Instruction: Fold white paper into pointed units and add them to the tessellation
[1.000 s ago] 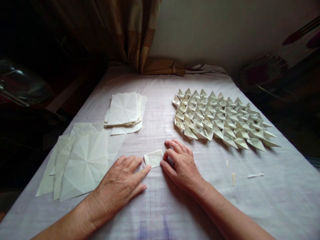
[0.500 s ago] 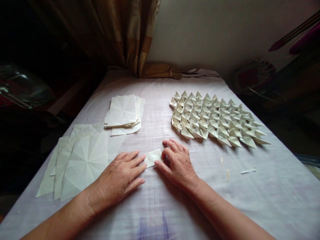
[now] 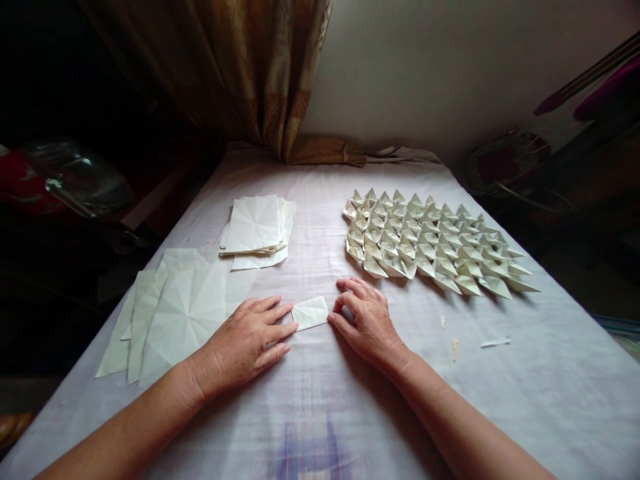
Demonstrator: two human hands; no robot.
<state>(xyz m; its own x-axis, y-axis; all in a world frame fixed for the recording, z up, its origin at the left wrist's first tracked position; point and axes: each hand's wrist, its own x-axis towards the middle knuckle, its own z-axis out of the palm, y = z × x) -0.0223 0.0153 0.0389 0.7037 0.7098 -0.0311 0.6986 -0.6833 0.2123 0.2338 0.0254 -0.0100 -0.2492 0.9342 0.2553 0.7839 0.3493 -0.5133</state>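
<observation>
A small folded white paper piece (image 3: 310, 313) lies on the pale cloth between my hands. My left hand (image 3: 245, 343) rests flat on the cloth, fingers stretched out, its fingertips touching the piece's left edge. My right hand (image 3: 367, 323) lies palm down with curled fingers pressing at the piece's right edge. Neither hand lifts the paper off the cloth.
Many folded paper boats (image 3: 430, 243) lie in rows at the right. A stack of creased square sheets (image 3: 255, 230) sits at the back left, larger creased sheets (image 3: 180, 313) nearer left. Paper scraps (image 3: 495, 343) lie at the right. A curtain (image 3: 260, 73) hangs behind the cloth-covered table (image 3: 550, 387).
The view shifted slightly. My hands stay on either side of the small folded piece, pressing it; the left fingers moved a little along its left edge.
</observation>
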